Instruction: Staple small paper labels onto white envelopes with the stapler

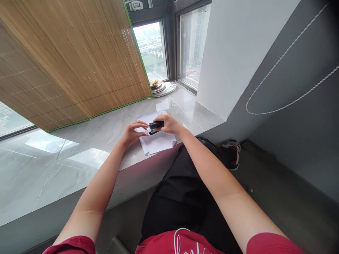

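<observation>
A black stapler [156,124] is held above white sheets of paper [158,143] on the pale stone sill. My right hand [171,124] is closed around its rear end. From the other side, my left hand [134,132] has its thumb and fingers at the front end, one above the other. A small silvery piece [148,131] shows between the stapler's jaws, close to my left fingertips; whether it is part of the stapler or a strip of staples I cannot tell. The sheets lie under both hands, their near corners curled up.
Stacked plates [165,89] stand in the window corner. A bamboo blind [76,63] with green edging hangs down to the sill [87,148] at left. A white bead chain [278,112] loops at right. A shoe [234,154] shows below the sill.
</observation>
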Demonstrator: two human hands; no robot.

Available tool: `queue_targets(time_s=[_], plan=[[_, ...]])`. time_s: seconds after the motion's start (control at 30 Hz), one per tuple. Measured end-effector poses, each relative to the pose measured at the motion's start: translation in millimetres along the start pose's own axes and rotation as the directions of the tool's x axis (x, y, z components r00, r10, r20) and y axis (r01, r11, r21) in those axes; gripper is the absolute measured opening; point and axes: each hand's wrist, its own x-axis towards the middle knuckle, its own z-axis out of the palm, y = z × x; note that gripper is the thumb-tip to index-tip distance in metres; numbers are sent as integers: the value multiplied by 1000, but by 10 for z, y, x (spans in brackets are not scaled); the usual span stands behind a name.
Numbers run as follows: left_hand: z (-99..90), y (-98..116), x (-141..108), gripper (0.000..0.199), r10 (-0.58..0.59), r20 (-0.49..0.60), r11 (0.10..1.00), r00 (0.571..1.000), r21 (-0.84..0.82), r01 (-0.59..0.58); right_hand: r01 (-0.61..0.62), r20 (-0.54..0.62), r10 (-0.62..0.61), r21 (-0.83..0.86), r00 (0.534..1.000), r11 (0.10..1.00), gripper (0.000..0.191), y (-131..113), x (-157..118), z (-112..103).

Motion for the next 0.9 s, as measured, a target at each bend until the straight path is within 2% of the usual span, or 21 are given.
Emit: queue_targets(time_s=[0.1,0.27,0.33,0.4,0.5,0.57,0.67,0.77,0.9], plan=[[68,-31,20,63,37,14,999,999,16,-38,56,88,-57,14,995,998,27,-112,10,84],[91,-32,25,72,25,28,999,999,46,-26,36,88,-43,77,995,996,26,-157,14,128],[80,-44,87,75,26,-19,997,999,78,-24,21,23,-24,111,999,994,28,-125,11,78],[59,-108,203,70,6,-102,990,995,143,9,-18,-105,29,102,994,995,29,-71,3,-5],[21,-338,409,48,-66,-154,956,986,273,106,-156,-261,153,10,953,988,27,62,-29,-169],[17,-548,501,39,-127,-124,920,984,355,163,-275,-301,246,-61,921,959,25,191,-56,-291],[59,-829,530,39,-228,-43,884,973,409,225,-414,-344,345,-153,873,897,26,426,-68,-467],[96,-989,492,37,-263,-10,885,965,396,246,-446,-354,341,-274,871,852,26,679,-25,-612],[73,-1034,431,18,-190,-31,943,981,271,191,-446,-299,355,-332,886,831,27,978,55,-742]])
